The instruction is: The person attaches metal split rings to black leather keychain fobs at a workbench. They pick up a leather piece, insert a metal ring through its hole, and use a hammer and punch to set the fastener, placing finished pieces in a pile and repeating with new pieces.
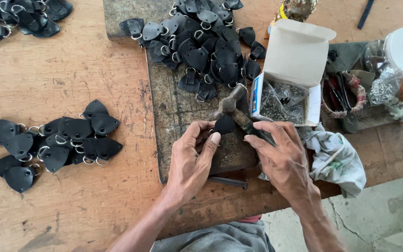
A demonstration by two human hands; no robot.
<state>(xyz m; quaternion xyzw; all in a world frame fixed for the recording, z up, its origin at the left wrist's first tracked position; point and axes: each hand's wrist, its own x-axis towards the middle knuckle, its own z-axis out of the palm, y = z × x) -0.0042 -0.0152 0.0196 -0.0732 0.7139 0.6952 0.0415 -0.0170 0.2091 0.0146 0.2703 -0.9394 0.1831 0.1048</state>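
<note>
My left hand (190,161) pinches a small black leather tab (224,124) between thumb and fingertips over a dark stone slab (173,107). Close beside it on the right, my right hand (281,156) grips the handle of a hammer (234,108). The hammer's metal head sits just above the tab. A heap of black leather tabs with metal rings (206,44) lies on the far part of the slab.
Another pile of finished tabs (54,142) lies at the left of the wooden table (71,74), and a third (19,18) at the far left corner. An open white box of small metal parts (288,79), a plastic jar (395,56), a basket with tools (343,95) and a rag (336,158) crowd the right.
</note>
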